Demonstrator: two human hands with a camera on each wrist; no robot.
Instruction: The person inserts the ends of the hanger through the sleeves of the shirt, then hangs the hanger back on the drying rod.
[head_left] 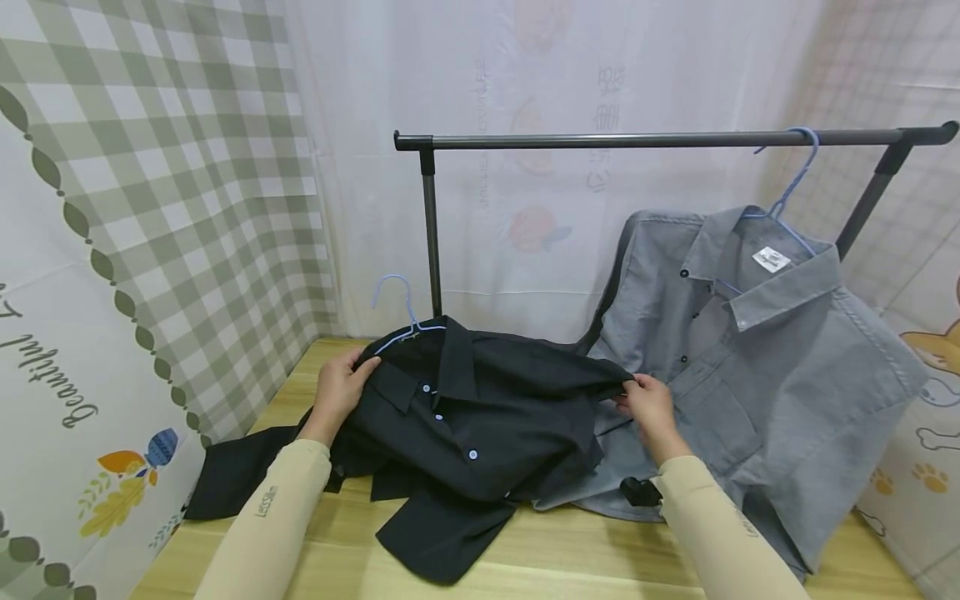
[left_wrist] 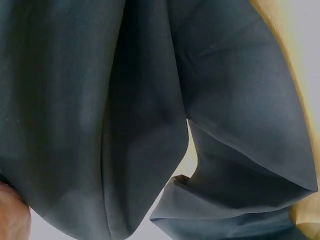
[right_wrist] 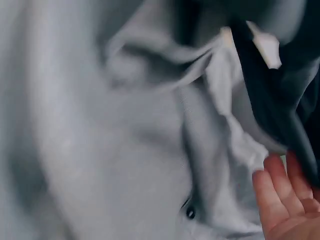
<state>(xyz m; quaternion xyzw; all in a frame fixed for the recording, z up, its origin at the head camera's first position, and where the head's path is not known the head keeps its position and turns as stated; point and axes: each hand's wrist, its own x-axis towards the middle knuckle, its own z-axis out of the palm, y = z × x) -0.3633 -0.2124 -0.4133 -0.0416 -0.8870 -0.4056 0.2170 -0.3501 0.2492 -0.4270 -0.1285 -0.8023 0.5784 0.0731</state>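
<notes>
A black shirt [head_left: 517, 392] with pale buttons is held up over the table between both hands. Inside its collar sits a light blue hanger [head_left: 410, 310], hook upward and off the rail. My left hand [head_left: 341, 392] grips the shirt at one shoulder, by the hanger's end; in the left wrist view only a bit of that hand [left_wrist: 14, 215] shows beside the dark folds [left_wrist: 145, 110]. With thumb and fingers my right hand [head_left: 651, 407] pinches the opposite shoulder. In the right wrist view the fingers [right_wrist: 280, 185] lie against black cloth [right_wrist: 280, 100].
A grey shirt [head_left: 750, 367] hangs by a blue hanger [head_left: 798, 175] from a dark metal rail [head_left: 600, 141], its lower part spreading onto the wooden table [head_left: 345, 550]. A checked curtain [head_left: 180, 167] stands at the left, a white printed one [head_left: 360, 192] behind.
</notes>
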